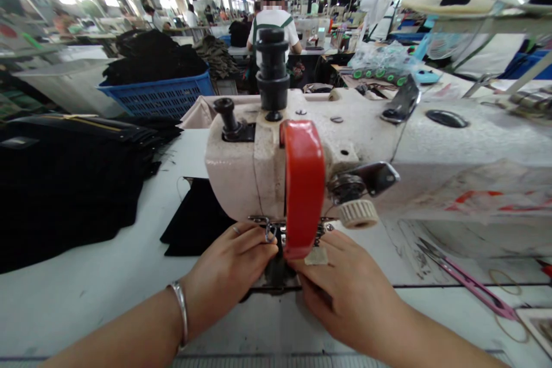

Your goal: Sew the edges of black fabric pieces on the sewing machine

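A white sewing machine (235,169) with a red finger guard (305,184) stands in front of me. Under its head lies black cloth (196,221), part of it spread out on the left. My left hand (235,256), wearing rings and a silver bangle (180,311), pinches the cloth's edge just left of the presser foot. My right hand (345,284) is curled on the other side, its fingers closed at the cloth beside the guard, a strip of tape on one finger. The guard and both hands hide the needle and the fingertips partly.
Stacked black garments (69,184) cover the table's left side. Behind them sits a blue crate (161,95) of dark cloth. Pink thread snips (470,282) lie at the right. A person in a white top (276,20) is further back, facing away.
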